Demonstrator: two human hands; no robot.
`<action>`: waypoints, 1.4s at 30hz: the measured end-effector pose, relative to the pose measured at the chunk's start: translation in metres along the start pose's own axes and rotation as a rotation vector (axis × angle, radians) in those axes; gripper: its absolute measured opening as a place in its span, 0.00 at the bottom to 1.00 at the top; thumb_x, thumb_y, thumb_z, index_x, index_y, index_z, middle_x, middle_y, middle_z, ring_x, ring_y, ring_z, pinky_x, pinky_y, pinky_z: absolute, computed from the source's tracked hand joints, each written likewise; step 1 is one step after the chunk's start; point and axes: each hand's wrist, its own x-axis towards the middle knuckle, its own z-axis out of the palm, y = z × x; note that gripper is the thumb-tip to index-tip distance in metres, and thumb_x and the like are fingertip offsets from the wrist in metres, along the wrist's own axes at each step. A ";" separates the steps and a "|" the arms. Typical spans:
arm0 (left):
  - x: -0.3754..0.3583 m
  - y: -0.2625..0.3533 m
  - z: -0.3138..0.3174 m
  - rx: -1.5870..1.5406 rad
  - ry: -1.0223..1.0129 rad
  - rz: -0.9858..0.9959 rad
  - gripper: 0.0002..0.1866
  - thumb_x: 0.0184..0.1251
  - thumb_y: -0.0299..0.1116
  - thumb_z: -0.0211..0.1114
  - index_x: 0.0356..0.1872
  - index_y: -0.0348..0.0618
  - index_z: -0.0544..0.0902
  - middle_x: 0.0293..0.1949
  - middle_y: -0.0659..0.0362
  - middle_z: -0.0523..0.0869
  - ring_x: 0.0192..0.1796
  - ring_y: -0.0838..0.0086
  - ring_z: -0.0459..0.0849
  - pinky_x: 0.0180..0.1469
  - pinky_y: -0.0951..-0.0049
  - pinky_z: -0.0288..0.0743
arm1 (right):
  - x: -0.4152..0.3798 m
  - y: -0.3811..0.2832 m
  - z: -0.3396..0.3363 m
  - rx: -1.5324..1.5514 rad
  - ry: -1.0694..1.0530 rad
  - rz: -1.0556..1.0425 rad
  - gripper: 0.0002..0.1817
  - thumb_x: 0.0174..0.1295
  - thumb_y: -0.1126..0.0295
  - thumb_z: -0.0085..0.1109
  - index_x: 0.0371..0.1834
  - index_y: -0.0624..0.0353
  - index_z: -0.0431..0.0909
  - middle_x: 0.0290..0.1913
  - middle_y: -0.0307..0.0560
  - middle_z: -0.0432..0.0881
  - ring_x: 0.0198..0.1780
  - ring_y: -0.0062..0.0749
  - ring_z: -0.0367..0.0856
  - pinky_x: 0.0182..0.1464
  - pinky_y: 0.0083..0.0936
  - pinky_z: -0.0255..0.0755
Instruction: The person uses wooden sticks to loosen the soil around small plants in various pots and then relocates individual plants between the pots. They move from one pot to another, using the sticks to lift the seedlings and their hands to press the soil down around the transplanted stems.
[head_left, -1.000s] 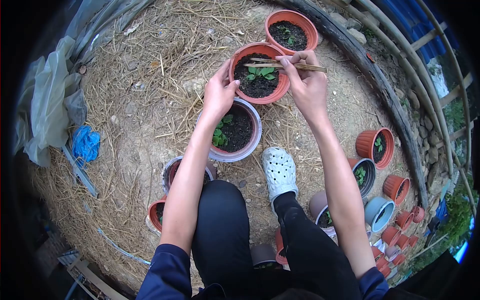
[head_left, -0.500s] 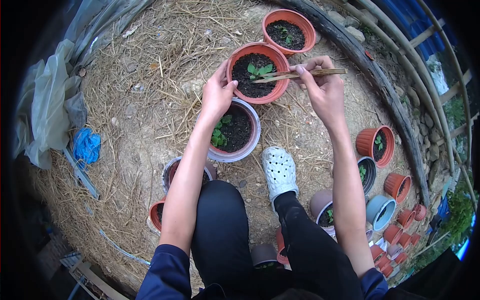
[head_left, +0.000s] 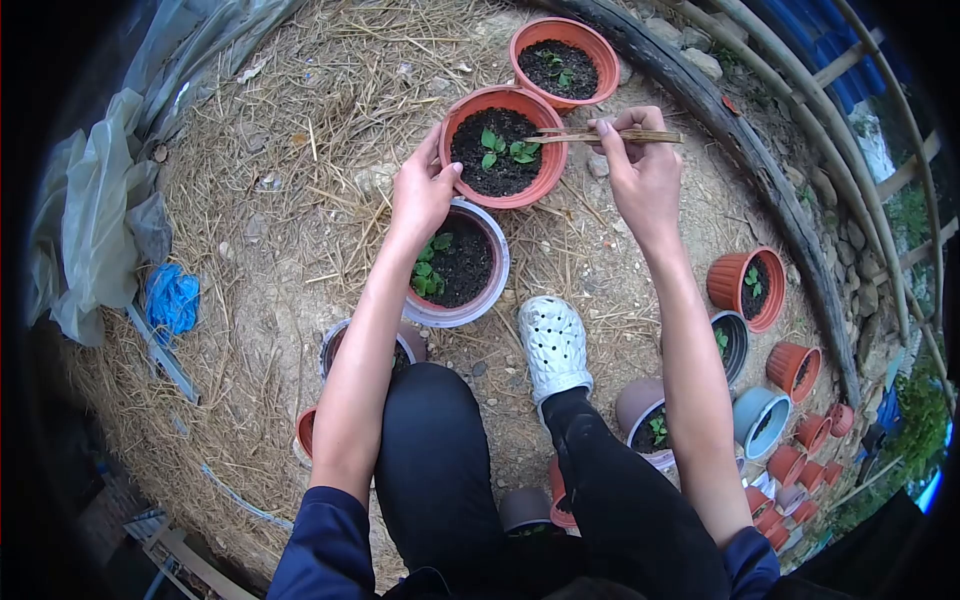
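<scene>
My left hand point(head_left: 424, 190) grips the left rim of an orange pot point(head_left: 553, 180), thumb inside the rim and fingers outside. Dark soil and small green seedlings point(head_left: 494, 150) show in this pot. My right hand point(head_left: 640, 170) is closed around a split wooden stick point(head_left: 655, 136), like tongs, whose tips reach over the pot's right rim beside the leaves. Just below sits a whitish pot point(head_left: 502, 260) with soil and a plant at its left side. Another orange pot point(head_left: 610, 65) with a seedling stands behind, at the upper right.
A dark log point(head_left: 720, 125) curves along the right, with stones and bamboo poles beyond. More pots point(head_left: 728, 285) stand at the lower right and near my legs. My white clog point(head_left: 555, 345) rests on straw-strewn ground. Plastic sheeting point(head_left: 95, 220) and a blue bag point(head_left: 172, 299) lie left.
The stick's tips have moved back from the middle of the pot to its right side and now show apart. The leaves look more spread. The view has shifted slightly.
</scene>
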 end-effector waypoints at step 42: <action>0.136 0.062 0.083 0.643 0.062 0.043 0.26 0.74 0.41 0.71 0.70 0.47 0.82 0.51 0.48 0.94 0.59 0.51 0.91 0.64 0.51 0.81 | 0.146 0.048 -0.020 -0.280 -0.080 -0.107 0.08 0.79 0.70 0.64 0.49 0.63 0.76 0.40 0.50 0.94 0.45 0.28 0.95 0.46 0.26 0.86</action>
